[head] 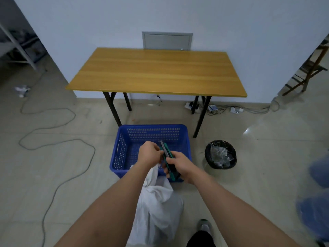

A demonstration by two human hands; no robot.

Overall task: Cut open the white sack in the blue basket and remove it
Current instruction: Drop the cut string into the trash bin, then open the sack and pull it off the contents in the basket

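White sack (156, 207): hanging at blue basket's (124, 145) near edge, outside it, apparently removed. My left hand (149, 155) pinches sack's neck; right hand (179, 166) grips green utility knife (167, 154). Cut not visibly made.

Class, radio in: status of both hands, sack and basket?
Left hand grips sack neck. Right hand holds cutter, blade out. Sack hangs outside basket. Nothing blocking.
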